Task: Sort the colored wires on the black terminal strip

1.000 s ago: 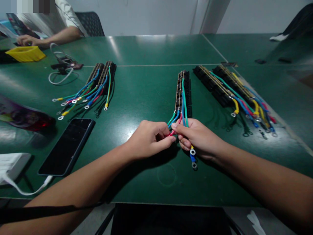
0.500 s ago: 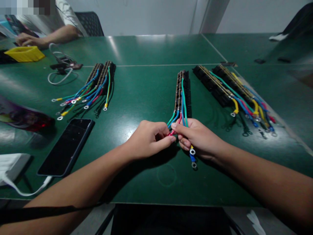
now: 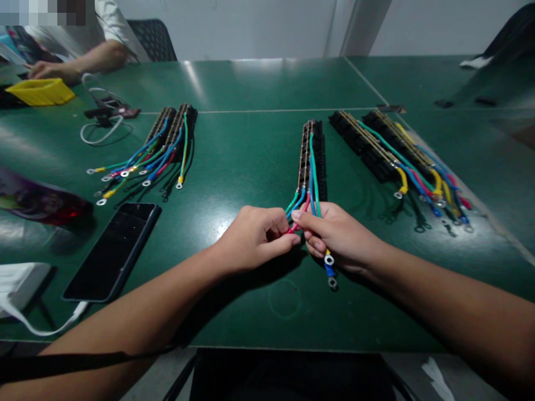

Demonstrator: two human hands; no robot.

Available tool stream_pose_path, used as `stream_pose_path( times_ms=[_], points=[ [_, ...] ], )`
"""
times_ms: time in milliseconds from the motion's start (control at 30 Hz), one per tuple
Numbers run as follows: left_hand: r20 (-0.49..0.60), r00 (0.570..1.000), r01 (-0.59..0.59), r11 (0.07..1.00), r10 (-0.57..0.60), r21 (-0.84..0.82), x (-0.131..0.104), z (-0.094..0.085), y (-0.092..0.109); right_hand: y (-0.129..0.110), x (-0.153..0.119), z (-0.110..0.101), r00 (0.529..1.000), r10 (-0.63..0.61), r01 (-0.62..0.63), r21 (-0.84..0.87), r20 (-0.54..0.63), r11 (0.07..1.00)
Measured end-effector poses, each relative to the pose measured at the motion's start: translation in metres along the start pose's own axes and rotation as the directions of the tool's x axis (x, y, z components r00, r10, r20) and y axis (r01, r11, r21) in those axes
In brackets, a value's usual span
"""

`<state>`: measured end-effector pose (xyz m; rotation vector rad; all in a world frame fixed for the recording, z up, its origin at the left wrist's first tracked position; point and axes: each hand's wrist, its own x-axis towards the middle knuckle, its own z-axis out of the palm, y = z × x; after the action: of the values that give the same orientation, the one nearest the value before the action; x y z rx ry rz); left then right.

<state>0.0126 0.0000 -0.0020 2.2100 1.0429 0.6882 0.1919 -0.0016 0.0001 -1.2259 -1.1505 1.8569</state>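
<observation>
A black terminal block (image 3: 308, 153) lies on the table in front of me, its wires running toward my hands. My left hand (image 3: 263, 236) is closed, pinching the red wire (image 3: 293, 227) and lying close to green and blue wires. My right hand (image 3: 334, 231) is closed around several wires, its thumb against the red one. Below its fingers hang a ring terminal with a yellow sleeve (image 3: 329, 258) and another with a blue sleeve (image 3: 330, 275). The far end of the red wire is hidden in my left fingers.
Wired terminal blocks lie at the left (image 3: 178, 131) and at the right (image 3: 365, 142). A phone (image 3: 112, 253), a white charger (image 3: 23, 284) and a bottle (image 3: 39, 197) are at the left. Beyond sit a yellow bin (image 3: 40, 92) and another person's arm (image 3: 90, 60).
</observation>
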Motion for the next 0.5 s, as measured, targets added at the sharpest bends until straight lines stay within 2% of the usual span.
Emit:
stream_pose_path(
  times_ms=[500],
  points=[
    [0.0,1.0,-0.01,1.0,0.01,-0.01,-0.0014,-0.0004,-0.0004,-0.0007,0.0,0.0009,1.0,0.016,-0.015,0.044,-0.012,0.999]
  ],
)
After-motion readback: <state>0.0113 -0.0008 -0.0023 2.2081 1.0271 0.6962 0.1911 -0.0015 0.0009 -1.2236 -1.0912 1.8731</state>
